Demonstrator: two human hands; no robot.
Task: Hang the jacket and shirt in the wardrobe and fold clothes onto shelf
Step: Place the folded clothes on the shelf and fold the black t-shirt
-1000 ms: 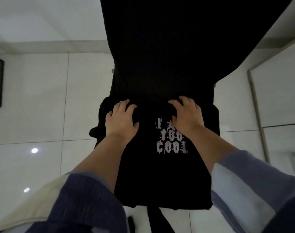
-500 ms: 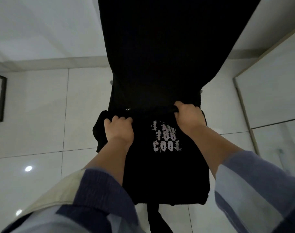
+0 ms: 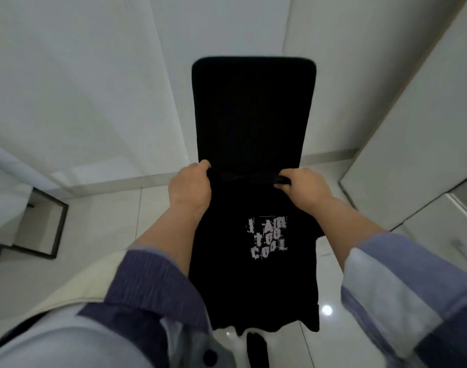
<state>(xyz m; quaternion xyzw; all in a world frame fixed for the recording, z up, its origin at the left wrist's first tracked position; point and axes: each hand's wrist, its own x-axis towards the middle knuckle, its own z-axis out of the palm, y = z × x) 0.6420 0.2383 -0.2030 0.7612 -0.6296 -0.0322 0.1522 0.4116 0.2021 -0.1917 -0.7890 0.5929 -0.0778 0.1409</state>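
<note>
T-shirt (image 3: 253, 274) before black chair back (image 3: 253, 110)

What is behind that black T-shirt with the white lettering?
Behind the black T-shirt with white lettering, gripped by both hands, rises a black chair backrest. The seat is covered; below the hem only glossy white floor tiles show.

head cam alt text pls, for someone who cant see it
Two hands, left hand and right hand, grip the top edge of a black T-shirt printed "I AM TOO COOL", holding it in front of a black chair back above a white tiled floor.
</note>
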